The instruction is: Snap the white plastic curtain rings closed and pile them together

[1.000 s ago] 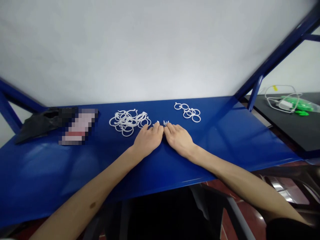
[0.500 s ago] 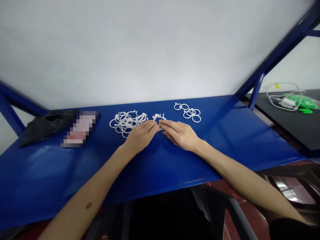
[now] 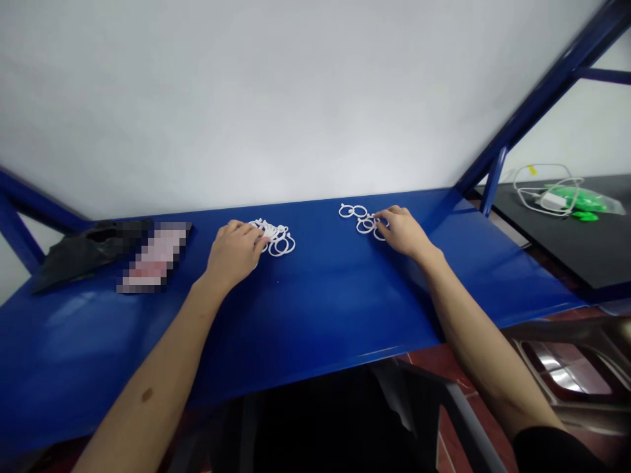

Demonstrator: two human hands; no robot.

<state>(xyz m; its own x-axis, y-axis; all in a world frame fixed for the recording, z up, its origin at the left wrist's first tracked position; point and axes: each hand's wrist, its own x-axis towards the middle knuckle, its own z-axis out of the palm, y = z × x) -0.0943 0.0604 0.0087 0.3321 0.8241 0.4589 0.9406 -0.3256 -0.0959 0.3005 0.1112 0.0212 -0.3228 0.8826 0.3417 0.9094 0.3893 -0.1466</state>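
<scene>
Left grip [image 3: 235, 249] at pile [image 3: 270, 231], right grip [image 3: 401, 230] at rings [image 3: 365, 232], near the far edge of the tabletop [image 3: 315, 309]; closure cannot be told. Overlapping rings may snag when pulled.

Left of the left hand [image 3: 234, 251] lay a black bag [image 3: 66, 259] and a pixelated object [image 3: 158, 253]. Well right of the right hand [image 3: 401, 231], an adapter [image 3: 552, 201] and green pieces [image 3: 585, 216] sat on a black table [image 3: 566, 253].

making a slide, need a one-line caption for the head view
Left hand at one cluster of white rings, right hand at another cluster, over a blue tabletop.
</scene>
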